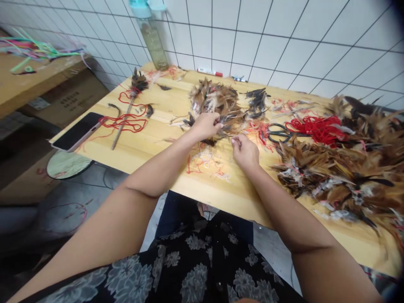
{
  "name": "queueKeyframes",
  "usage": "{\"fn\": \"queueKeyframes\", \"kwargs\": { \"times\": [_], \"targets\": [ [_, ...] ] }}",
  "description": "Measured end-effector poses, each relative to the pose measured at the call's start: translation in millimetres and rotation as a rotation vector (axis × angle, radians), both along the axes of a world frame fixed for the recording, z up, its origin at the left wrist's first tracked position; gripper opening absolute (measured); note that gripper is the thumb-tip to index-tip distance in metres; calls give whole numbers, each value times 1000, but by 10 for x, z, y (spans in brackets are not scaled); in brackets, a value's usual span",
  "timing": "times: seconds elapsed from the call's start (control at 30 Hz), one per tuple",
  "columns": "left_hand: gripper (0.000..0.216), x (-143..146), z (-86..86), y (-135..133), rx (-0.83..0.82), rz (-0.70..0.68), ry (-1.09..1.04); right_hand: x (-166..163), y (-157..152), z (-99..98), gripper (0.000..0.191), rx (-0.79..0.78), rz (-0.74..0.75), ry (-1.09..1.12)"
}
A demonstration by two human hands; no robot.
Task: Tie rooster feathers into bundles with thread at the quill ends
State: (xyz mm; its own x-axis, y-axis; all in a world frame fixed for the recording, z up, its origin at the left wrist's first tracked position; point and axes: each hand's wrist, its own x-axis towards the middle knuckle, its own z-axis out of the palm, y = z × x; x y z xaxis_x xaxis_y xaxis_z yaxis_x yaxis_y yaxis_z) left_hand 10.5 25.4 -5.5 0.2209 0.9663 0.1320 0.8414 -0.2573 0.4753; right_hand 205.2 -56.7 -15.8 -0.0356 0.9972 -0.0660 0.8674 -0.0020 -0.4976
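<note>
At the near edge of a pile of brown feathers, my left hand is closed with its fingers curled. Feathers lie right against it, but what its fingertips grip, if anything, is hidden. A little to the right and nearer to me, my right hand is closed in a pinch just above the wooden table. Thin feather ends show between the two hands; I cannot make out what the pinch holds. Red and white thread scraps lie below the hands. Black-handled scissors rest beyond my right hand.
A large feather heap and a red string bundle cover the right side. At left are a feather-tipped stick, loose red string and a phone. A bottle and a marker are by the tiled wall.
</note>
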Motion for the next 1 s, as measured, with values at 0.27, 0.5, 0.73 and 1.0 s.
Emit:
{"fn": "queueKeyframes", "kwargs": {
  "times": [0.27,0.5,0.73,1.0],
  "targets": [
    [10,-164,-45,78,45,52,34,0,-12,-86,36,58,99,-43],
    [8,-288,44,83,17,93,-100,-35,-25,-76,34,35,101,5],
    [10,-158,106,-64,-154,-138,-434,13,88,-313,18,174,34,290],
    [23,12,-23,-123,-381,-274,-686,127,320,-717,34,295,137,600]
  ]
}}
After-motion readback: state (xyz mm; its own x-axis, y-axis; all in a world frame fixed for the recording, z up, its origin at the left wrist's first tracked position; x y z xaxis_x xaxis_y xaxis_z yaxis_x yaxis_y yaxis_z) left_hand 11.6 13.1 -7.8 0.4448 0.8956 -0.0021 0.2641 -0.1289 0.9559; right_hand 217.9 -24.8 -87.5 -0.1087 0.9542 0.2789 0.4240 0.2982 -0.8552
